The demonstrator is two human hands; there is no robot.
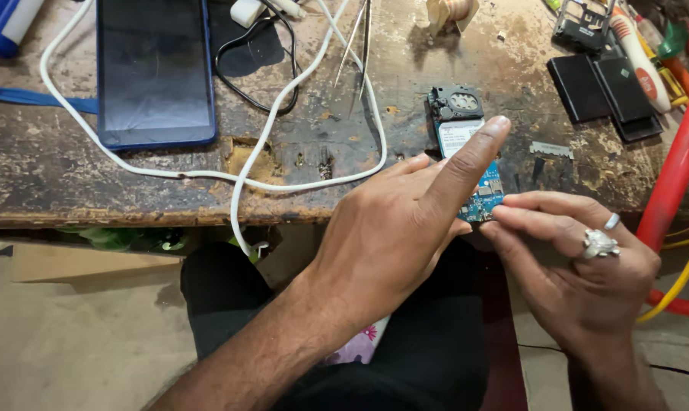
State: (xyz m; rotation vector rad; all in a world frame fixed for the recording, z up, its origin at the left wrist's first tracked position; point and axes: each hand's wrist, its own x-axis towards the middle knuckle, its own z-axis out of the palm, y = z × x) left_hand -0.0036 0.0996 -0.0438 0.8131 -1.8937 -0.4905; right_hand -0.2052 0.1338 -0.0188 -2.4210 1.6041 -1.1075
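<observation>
A small blue phone circuit board (466, 137), with a black speaker block at its far end and a white label in the middle, lies across the front edge of the worn wooden bench (116, 183). My left hand (405, 221) rests over its near half, index finger stretched out along the board. My right hand (572, 251), wearing rings, pinches the board's near corner between fingertips and thumb.
A dark blue phone (155, 72) lies screen up at the back left, with a white cable (283, 183) looping past it. Metal tweezers (357, 38), a black cable, two black covers (607, 91), a small metal blade (551, 150) and red and yellow hoses (675, 183) lie around.
</observation>
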